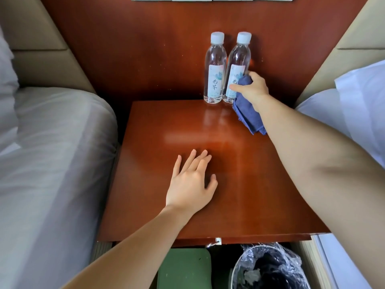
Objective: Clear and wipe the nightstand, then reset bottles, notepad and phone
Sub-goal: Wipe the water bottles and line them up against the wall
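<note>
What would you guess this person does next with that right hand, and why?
Probably let go of the right bottle: it stands upright beside the left bottle at the nightstand's back edge, with the right hand also holding the blue cloth. No notepad or phone shows.

Room between two beds

A red-brown wood wall panel (145, 49) stood at twelve o'clock, padded beige headboards (37, 44) flanking it; white-sheeted beds (52, 163) lay at nine and three, a lined waste bin (268, 268) at six.
</note>
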